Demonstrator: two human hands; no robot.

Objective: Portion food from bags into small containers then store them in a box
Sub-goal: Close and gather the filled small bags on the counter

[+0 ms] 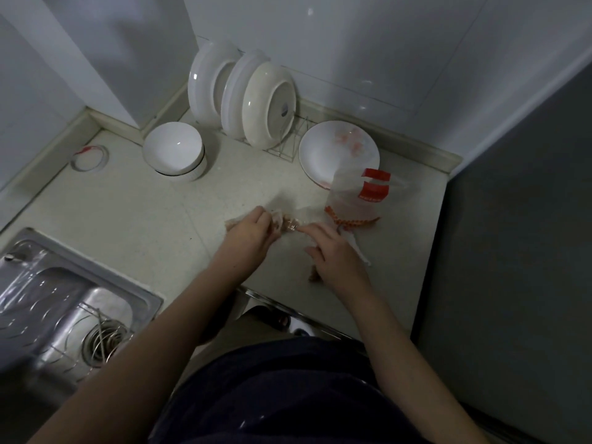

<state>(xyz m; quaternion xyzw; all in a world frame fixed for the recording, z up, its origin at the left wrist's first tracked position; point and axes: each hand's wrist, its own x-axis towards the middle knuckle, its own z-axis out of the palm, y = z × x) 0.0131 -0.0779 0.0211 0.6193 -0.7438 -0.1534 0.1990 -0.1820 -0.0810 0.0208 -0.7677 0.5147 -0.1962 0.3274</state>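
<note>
— What did we record at the counter (144, 213)?

— We found a small clear bag (290, 224) of pale food at mid-counter, held between both hands. The left hand (253, 230) pinched its left end with curled fingers. The right hand (334, 256) pinched its right end between thumb and forefinger.

— And around them?

— We noted a larger translucent bag with red print (358, 200) standing just right of the hands, its top overlapping a white plate (320, 155). At the far side stood stacked bowls (174, 152) and racked plates (243, 94). The steel sink (96, 267) lay near left.
</note>
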